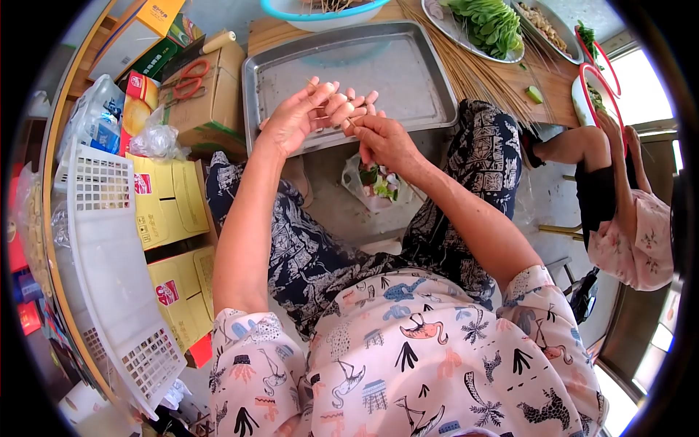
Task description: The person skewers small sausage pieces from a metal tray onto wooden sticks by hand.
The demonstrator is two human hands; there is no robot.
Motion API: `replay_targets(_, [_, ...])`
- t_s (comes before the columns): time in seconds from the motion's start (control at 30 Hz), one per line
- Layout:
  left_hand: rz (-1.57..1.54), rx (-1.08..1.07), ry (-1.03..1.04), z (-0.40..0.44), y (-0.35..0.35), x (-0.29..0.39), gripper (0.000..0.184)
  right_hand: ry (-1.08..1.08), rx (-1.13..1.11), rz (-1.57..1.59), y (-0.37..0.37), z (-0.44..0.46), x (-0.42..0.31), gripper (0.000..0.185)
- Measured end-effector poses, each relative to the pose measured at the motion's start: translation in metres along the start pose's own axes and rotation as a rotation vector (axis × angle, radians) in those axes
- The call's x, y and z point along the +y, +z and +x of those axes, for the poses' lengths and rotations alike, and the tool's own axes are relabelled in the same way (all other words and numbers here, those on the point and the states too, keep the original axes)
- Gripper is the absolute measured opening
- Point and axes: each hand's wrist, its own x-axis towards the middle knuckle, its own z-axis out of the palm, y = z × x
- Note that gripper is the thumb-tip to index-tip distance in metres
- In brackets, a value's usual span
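Observation:
Both hands meet above the front edge of a metal tray [349, 62]. My left hand [298, 116] is turned palm up, its fingers curled around something small that I cannot make out. Close against it, my right hand [386, 142] pinches what looks like a thin bamboo skewer, mostly hidden by the fingers. Below the hands, between the knees, a clear plastic bag [375, 186] holds green and pinkish-white scraps. Many loose bamboo skewers [480, 84] lie on the wooden table to the right of the tray.
Behind the tray is a blue-rimmed basin [324, 16]. Plates of leafy greens [488, 25] and pale pieces [546, 25] stand at the back right. At left are cardboard boxes [171, 200], red scissors [191, 79] and a white plastic basket [109, 247]. Another person [626, 218] sits at right.

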Motion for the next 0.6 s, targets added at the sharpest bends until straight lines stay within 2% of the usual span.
replay_targets(0.1, [0.087,0.078,-0.006,-0.007,0.006,0.004,0.03,-0.018,0.0,-0.007,0.0,0.0,0.003,0.02])
replay_targets(0.33, [0.119,0.044,0.027,-0.006,0.004,-0.002,0.032,-0.032,0.002,-0.001,-0.001,0.001,0.007,0.021])
replay_targets(0.43, [0.054,0.077,-0.051,-0.005,-0.008,0.004,0.039,-0.019,-0.009,0.043,-0.002,0.0,0.003,0.021])
replay_targets(0.5, [0.142,0.19,0.078,-0.011,-0.031,0.003,0.031,0.106,-0.004,0.12,-0.005,-0.004,-0.007,0.021])
replay_targets(0.57, [0.271,0.47,0.086,-0.018,-0.046,0.006,0.031,0.084,0.013,0.155,-0.005,-0.005,-0.004,0.02])
replay_targets(0.6, [0.278,0.474,0.084,-0.021,-0.063,0.002,0.031,0.063,0.035,0.183,-0.005,-0.005,-0.004,0.02])
